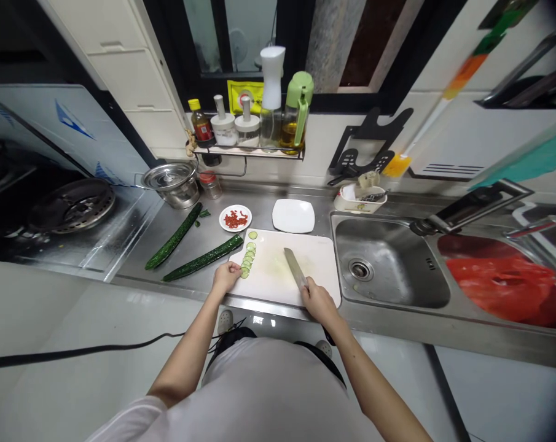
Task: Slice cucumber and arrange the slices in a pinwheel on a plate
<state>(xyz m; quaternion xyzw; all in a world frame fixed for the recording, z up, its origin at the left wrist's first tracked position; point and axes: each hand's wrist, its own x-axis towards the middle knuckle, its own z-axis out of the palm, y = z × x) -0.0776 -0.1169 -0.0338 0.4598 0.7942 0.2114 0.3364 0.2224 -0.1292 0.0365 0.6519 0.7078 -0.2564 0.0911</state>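
A white cutting board point(268, 288) lies on the steel counter. Along its left side runs a slanting row of overlapping cucumber slices point(249, 258), with one loose slice point(252, 235) above them. My left hand point(225, 277) is at the lower end of the row, its fingers drawn together on the edge of the lowest slice. My right hand point(321, 301) grips a kitchen knife point(295, 267), whose blade rests low over the board, pointing up and left. Left of the board lie two whole cucumbers, one near it point(204, 258) and one farther off point(174, 238).
Behind the board stand a small plate of chopped red chilli point(235, 218) and a white plate point(293, 216). A lidded steel pot point(171, 181) is at the back left. The sink point(392, 264) adjoins the board's right side. A seasoning rack point(254, 150) hangs above the counter.
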